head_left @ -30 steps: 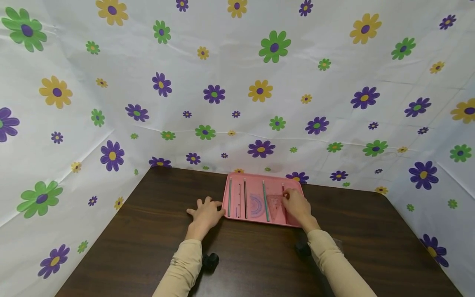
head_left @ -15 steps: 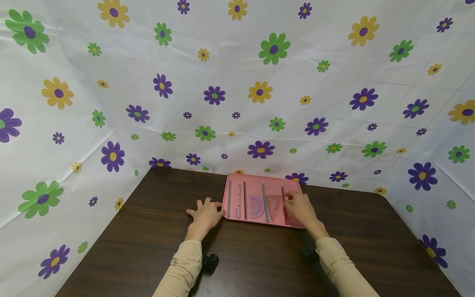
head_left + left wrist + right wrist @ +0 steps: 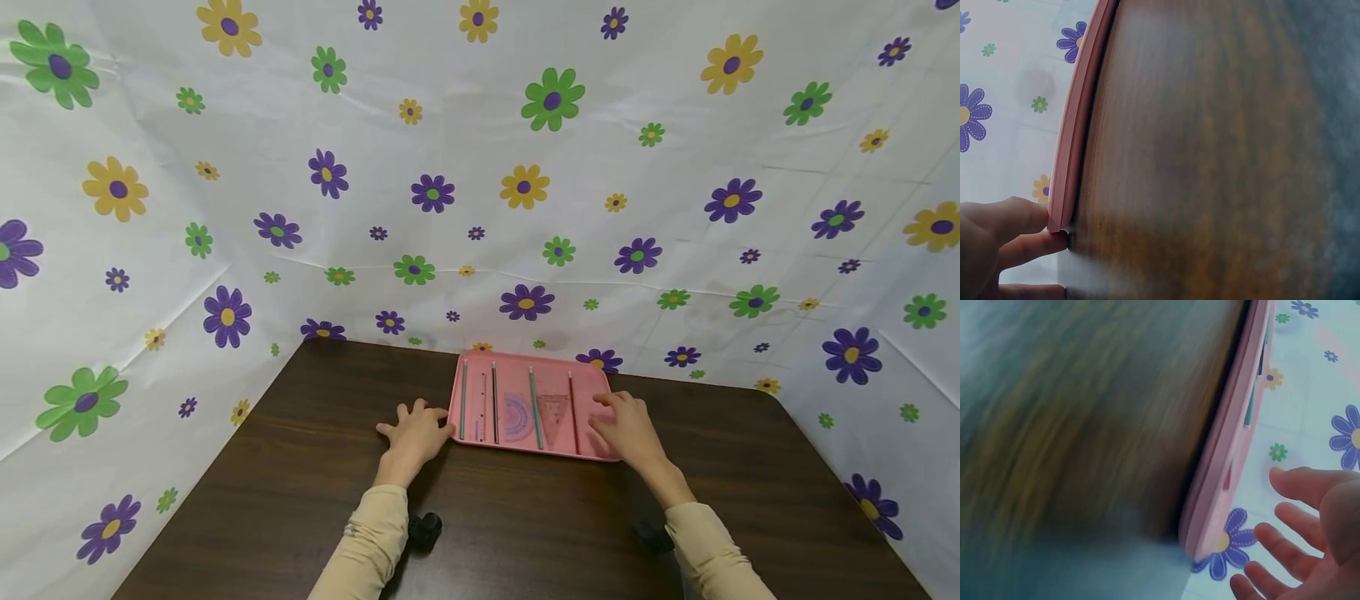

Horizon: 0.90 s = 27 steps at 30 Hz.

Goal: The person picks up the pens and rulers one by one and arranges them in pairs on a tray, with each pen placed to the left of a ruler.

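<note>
A pink tray [image 3: 551, 377] lies near the back of the table. From left to right it bears a green pencil [image 3: 463, 402], a clear ruler [image 3: 483, 408], a black pencil [image 3: 495, 403], a clear protractor [image 3: 517, 419], another green pencil [image 3: 536, 408], a clear set square [image 3: 552, 415] and a dark red pencil [image 3: 574, 414]. My left hand [image 3: 412, 433] rests at the tray's left edge, fingers spread; in the left wrist view, thumb and a finger touch the rim's corner. Holding nothing, my right hand [image 3: 628, 429] hovers by the tray's right edge, fingers apart in the right wrist view.
Dark wooden table [image 3: 517, 517] surrounds the tray. A white sheet with printed flowers [image 3: 450, 150] hangs behind and on both sides. Black wrist cameras show beneath the left forearm [image 3: 360, 542] and the right forearm.
My right hand has let go of the dark red pencil and drawn back to the right. That pencil now lies fully visible in the tray. The left hand stays put.
</note>
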Each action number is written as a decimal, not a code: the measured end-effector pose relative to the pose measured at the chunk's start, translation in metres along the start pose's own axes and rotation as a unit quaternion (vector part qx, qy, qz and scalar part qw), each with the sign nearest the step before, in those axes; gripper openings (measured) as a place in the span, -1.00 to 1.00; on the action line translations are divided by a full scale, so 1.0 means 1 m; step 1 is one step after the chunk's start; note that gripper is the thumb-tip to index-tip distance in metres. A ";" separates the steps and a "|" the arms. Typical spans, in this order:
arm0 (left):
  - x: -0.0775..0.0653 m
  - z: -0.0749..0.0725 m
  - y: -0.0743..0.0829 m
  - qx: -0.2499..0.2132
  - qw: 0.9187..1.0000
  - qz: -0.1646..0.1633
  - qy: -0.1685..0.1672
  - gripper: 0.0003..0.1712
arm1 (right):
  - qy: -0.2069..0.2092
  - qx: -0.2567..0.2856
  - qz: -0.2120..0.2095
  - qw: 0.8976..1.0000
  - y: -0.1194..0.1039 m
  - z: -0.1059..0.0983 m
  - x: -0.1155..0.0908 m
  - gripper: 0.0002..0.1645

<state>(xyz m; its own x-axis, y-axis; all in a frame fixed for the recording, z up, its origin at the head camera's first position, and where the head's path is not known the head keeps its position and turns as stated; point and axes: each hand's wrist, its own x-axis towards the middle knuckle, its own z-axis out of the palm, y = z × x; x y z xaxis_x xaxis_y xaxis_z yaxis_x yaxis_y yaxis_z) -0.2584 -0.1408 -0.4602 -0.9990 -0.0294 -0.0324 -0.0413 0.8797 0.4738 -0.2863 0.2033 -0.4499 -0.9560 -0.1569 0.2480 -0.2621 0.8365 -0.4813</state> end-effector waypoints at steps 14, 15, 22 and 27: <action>-0.001 0.001 0.000 -0.002 1.000 0.004 0.001 -0.54 | -0.057 -0.028 -0.003 0.998 0.015 -0.033 -0.028 -0.23; -0.001 0.001 0.000 -0.003 1.000 0.004 0.002 -0.53 | -0.059 -0.029 -0.005 0.998 0.017 -0.035 -0.030 -0.21; -0.001 0.001 0.000 -0.003 1.000 0.005 0.002 -0.53 | -0.094 -0.033 -0.003 0.995 0.029 -0.051 -0.047 -0.05; -0.002 0.000 0.000 -0.002 1.000 0.006 0.000 -0.53 | -0.118 -0.035 -0.005 0.992 0.038 -0.060 -0.058 0.07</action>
<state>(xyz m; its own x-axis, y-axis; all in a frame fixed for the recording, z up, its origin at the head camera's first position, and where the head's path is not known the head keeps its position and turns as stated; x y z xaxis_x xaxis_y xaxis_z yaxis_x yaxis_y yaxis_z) -0.2566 -0.1409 -0.4603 -0.9994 -0.0197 -0.0270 -0.0302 0.8776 0.4784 -0.2329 0.2754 -0.4323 -0.9601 -0.2762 0.0446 -0.2690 0.8672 -0.4191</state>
